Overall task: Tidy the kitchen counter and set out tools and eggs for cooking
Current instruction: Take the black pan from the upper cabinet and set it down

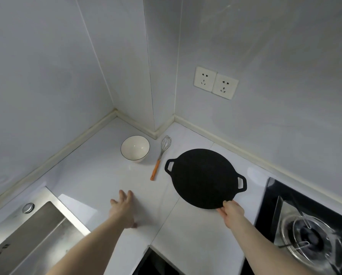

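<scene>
A flat black round griddle pan (pixel 203 177) with two loop handles lies on the white counter (pixel 98 175). My right hand (pixel 232 211) pinches its near rim, thumb on top. My left hand (pixel 123 207) hovers open over the bare counter, fingers spread, holding nothing. A white bowl (pixel 135 148) with a dark rim stands upright near the back corner. Beside it, to the right, a wire whisk (pixel 160 157) with an orange handle lies flat, between the bowl and the pan. No eggs are in view.
A steel sink (pixel 27 235) sits at the lower left. A black gas hob with a burner (pixel 313 239) fills the lower right. Two wall sockets (pixel 215 82) are above the pan. Walls close the counter at the back.
</scene>
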Action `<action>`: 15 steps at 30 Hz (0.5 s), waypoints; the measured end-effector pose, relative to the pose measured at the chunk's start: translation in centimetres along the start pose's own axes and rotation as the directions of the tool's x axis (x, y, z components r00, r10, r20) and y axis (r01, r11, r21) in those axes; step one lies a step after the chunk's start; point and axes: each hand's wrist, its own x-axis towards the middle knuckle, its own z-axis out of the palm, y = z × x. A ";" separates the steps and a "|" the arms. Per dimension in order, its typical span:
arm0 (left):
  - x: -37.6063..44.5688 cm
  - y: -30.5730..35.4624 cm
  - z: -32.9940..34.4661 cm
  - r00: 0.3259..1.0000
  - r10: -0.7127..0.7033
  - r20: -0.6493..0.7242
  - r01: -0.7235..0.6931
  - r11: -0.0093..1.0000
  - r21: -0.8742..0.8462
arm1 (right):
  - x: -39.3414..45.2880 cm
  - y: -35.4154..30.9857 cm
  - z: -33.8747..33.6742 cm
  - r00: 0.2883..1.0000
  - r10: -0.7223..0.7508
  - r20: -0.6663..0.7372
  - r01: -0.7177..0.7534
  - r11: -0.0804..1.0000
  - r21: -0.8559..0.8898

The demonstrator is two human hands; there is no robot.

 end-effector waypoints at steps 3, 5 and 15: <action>0.3 0.3 -0.1 1.000 -0.029 -0.009 0.029 1.000 -0.001 | 0.9 -0.4 1.0 1.000 -0.005 0.013 0.007 0.997 -0.083; 0.5 0.2 -0.1 1.000 -0.030 -0.006 0.030 1.000 0.003 | 0.9 -0.6 1.7 0.999 -0.030 0.028 0.034 0.987 -0.158; 1.0 0.3 -0.4 1.000 -0.025 -0.011 0.025 1.000 0.013 | 1.1 -1.7 4.3 0.973 -0.231 0.019 0.194 0.767 -0.612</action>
